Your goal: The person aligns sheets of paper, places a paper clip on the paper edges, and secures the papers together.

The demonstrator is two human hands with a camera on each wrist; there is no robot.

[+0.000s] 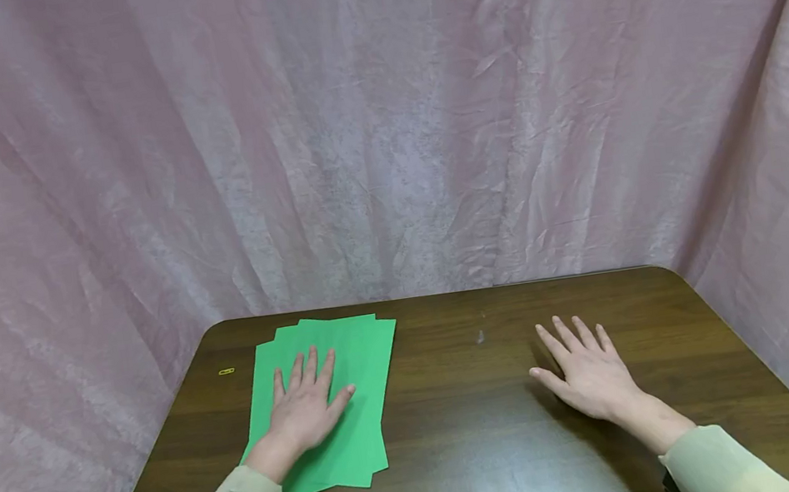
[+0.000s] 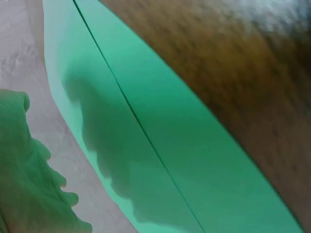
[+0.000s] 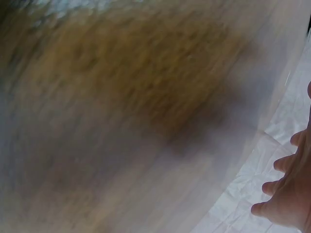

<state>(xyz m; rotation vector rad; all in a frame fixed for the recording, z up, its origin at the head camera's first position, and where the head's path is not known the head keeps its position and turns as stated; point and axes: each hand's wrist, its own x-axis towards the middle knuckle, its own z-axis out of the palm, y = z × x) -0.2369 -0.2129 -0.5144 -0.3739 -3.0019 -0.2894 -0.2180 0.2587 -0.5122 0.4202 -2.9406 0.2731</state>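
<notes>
Several sheets of green paper lie overlapped and slightly fanned on the left part of the table. Above them my left hand is spread palm down with straight fingers; in the left wrist view the hand is apart from the paper and casts a shadow on it. My right hand, fingers also spread, is over the bare wood on the right side and holds nothing. The right wrist view shows its fingertips at the right edge, raised off the tabletop.
A small yellow paper clip lies left of the sheets. The brown wooden table has rounded far corners and a small pale mark near the middle. Pink curtains hang behind it and at both sides.
</notes>
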